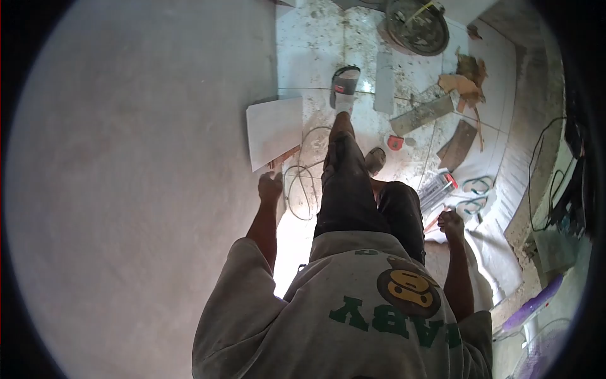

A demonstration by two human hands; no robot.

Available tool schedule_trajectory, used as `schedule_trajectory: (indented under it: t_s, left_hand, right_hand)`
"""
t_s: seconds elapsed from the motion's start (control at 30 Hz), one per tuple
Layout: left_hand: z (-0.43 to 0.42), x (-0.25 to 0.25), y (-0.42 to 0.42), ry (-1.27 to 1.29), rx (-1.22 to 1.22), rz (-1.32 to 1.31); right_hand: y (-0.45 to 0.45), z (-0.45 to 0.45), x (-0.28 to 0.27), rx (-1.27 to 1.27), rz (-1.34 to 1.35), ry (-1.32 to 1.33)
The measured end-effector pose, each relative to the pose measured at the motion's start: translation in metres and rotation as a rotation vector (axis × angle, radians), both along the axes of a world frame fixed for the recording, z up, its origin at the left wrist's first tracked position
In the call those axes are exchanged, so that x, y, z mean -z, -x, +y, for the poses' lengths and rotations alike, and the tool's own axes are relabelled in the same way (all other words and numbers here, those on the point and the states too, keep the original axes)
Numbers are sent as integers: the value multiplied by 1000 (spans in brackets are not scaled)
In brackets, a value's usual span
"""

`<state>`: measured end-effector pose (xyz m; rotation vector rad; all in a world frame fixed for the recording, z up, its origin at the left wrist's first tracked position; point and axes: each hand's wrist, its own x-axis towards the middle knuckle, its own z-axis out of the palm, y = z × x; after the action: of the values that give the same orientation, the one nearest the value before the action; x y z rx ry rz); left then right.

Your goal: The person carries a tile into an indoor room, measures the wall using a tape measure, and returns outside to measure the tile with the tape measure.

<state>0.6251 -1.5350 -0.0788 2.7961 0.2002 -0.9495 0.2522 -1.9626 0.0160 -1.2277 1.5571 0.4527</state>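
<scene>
My left hand point(270, 187) hangs by the grey wall with its fingers curled. Just beyond it are a reddish-brown strip point(285, 156) and a white panel point(275, 131) leaning near the wall. Whether the fingers touch the strip is unclear. On the other side, my right hand point(451, 225) is closed, its knuckles up; what it holds, if anything, is hidden. A thin reddish piece point(433, 223) shows close to its fingers. My legs are in mid-stride, one slipper point(344, 81) far forward on the floor and the other foot point(375, 162) behind.
A looped hose or cable point(302, 189) lies left of my legs. Around the dirty tiled floor point(315, 57) are a round black container point(416, 28), tile strips point(421, 115), torn cardboard point(464, 85), a red item point(395, 143), flip-flops point(478, 185) and a red-ended tool point(439, 189).
</scene>
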Motion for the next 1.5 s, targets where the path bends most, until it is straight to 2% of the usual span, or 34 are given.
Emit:
schedule_trajectory:
  t_s: [0.1,0.2,0.27,0.3,0.37,0.43,0.5,0.53,0.57,0.63,0.7,0.73,0.77,0.8,0.83,0.87,0.9,1.0,1.03,1.07,1.23,1.3,1.33,1.37,1.4,1.5]
  left_hand:
    - [-9,-11,23,23,5,-71]
    - [-11,3,25,77,-4,-63]
    - [-11,16,22,-46,145,-310]
    - [-3,35,16,-38,140,-316]
    - [16,71,-5,7,245,-622]
    - [-3,58,-40,-64,105,-521]
    - [7,92,-68,-178,164,-510]
    - [2,105,-76,-177,149,-496]
    - [-13,93,-93,-223,57,-383]
    - [-19,90,-108,-263,-43,-270]
    - [-17,89,-109,-177,41,-143]
    - [-31,82,-111,-204,22,-30]
    - [-44,77,-103,-234,153,97]
    - [-57,75,-96,-121,111,146]
    - [-59,85,-75,-104,313,-14]
    - [-84,74,-72,-158,213,38]
    - [-96,83,-63,-211,93,89]
    - [-99,100,-46,-22,232,177]
    - [-95,113,-38,-17,265,162]
    - [-98,107,-38,-31,242,160]
    - [-103,84,-69,1,212,139]
    - [-103,65,-94,-23,271,241]
    - [-101,55,-96,-32,304,201]
    - [-102,37,-103,-23,315,157]
    - [-106,10,-108,-13,354,168]
    - [-117,-37,-114,18,409,158]
  right_hand:
    - [10,7,15,-17,-117,-42]
    - [3,6,14,-78,-118,-65]
    - [0,2,9,-107,-61,-58]
    - [5,-2,12,-192,-48,1]
    - [15,-9,16,-176,-78,8]
    - [30,-17,24,-197,-45,-58]
    - [37,-21,30,-320,-61,6]
    - [30,-25,33,-220,-39,-20]
    - [12,-22,25,-119,-15,-47]
    - [-9,-30,28,-281,146,-61]
    - [17,-48,53,-453,-162,-93]
    - [-14,-48,41,-386,-86,-92]
    - [-27,-53,42,-294,-209,-120]
    - [-41,-57,53,-550,-448,22]
    - [-72,-58,47,-532,-306,15]
    - [-107,-59,40,-512,-165,1]
    - [-118,-72,49,-773,-229,63]
    - [-170,-93,44,-835,-431,182]
    - [-203,-93,25,-682,-296,117]
    - [-221,-92,14,-524,-164,50]
    - [-194,-93,31,-529,-170,111]
    - [-153,-99,61,-1029,-308,231]
    - [-147,-88,56,-585,-153,56]
    - [-115,-93,90,-1222,-334,358]
    - [-93,-91,111,-1070,-436,323]
    - [-112,-89,89,-1067,-380,357]
